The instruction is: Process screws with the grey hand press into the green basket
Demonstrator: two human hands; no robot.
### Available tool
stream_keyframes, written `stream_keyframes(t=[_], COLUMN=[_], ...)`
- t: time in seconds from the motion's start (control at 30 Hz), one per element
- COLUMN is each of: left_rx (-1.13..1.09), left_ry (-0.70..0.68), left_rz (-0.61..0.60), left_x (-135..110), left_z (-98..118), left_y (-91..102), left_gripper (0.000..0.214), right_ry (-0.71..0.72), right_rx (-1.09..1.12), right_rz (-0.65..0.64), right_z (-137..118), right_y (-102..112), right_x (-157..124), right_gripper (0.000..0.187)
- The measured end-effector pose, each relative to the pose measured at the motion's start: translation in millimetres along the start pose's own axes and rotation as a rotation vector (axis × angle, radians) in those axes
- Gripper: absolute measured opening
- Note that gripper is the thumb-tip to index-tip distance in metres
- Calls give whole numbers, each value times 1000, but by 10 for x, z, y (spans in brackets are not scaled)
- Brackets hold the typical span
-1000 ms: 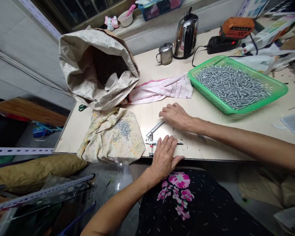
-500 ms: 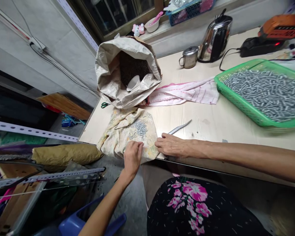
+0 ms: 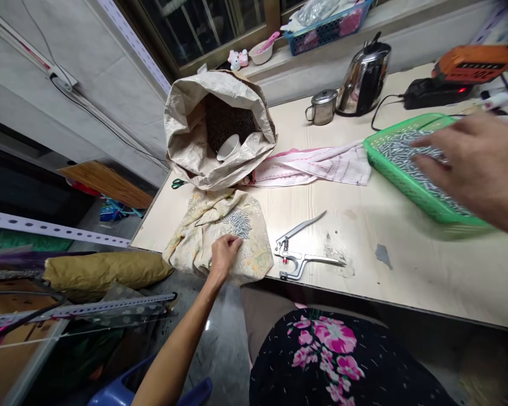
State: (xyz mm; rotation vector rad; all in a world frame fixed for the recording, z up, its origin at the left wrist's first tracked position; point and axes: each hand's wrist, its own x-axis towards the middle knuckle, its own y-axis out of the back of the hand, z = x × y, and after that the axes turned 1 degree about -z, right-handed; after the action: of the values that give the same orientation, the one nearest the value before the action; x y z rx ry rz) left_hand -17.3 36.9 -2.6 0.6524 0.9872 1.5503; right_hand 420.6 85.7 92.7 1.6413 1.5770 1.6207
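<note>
My left hand (image 3: 225,254) is closed in a pinch at the near edge of a small heap of metal pins (image 3: 237,224). What its fingertips hold, if anything, is too small to make out. The heap rests on a rumpled, pale yellow patterned cloth (image 3: 256,256). My right hand (image 3: 469,160), somewhat blurred, is over a green plastic basket (image 3: 410,180) filled with similar metal pins (image 3: 400,151). Its thumb and fingers are apart, with nothing visible between them. Silver hand pliers (image 3: 298,260) with a spring lie between the hands, handles spread, touched by neither.
An open white sack (image 3: 186,160) holds dark small pieces and a white cup (image 3: 228,148). Behind are a pink-white towel (image 3: 317,166), a lidded metal mug (image 3: 323,108), a kettle (image 3: 364,79) and an orange device (image 3: 469,65). Green-handled scissors (image 3: 178,183) lie beside the sack.
My right hand has left the pliers by the cloth and moved right, over the green basket, leaving the pliers on the table. My left hand has moved slightly closer to the heap.
</note>
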Motion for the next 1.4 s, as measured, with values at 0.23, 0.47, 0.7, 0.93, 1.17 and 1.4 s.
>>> stream_keyframes(t=[0.23,0.47,0.7,0.93,1.17,1.4], left_rx=[-631,-770,-1053,-933,-904,-742], left_ry=[187,108,343,314,272,288], left_rz=[-47,-6,-106,145,-172,-474], left_x=[-71,-276,-296,-376,-590,-539], left_z=[54,192,25,-119,276,603], left_y=[1,105,190,319,152,-214], left_gripper=[27,27,37,44,41,31], right_ry=[84,-45,-35,153,293,233], right_rx=[763,931,903,785,264,134], right_rz=[-340,-454,-512,-452,-541,-564], right_z=[-1403,-2139,-2309,-2174,-1243,-1025], right_y=[-1199,-1966,-2127,-1939,-1183,-1174], right_x=[162,327,319,371,-297,-821], right_gripper=[14,12,13,19,27,16])
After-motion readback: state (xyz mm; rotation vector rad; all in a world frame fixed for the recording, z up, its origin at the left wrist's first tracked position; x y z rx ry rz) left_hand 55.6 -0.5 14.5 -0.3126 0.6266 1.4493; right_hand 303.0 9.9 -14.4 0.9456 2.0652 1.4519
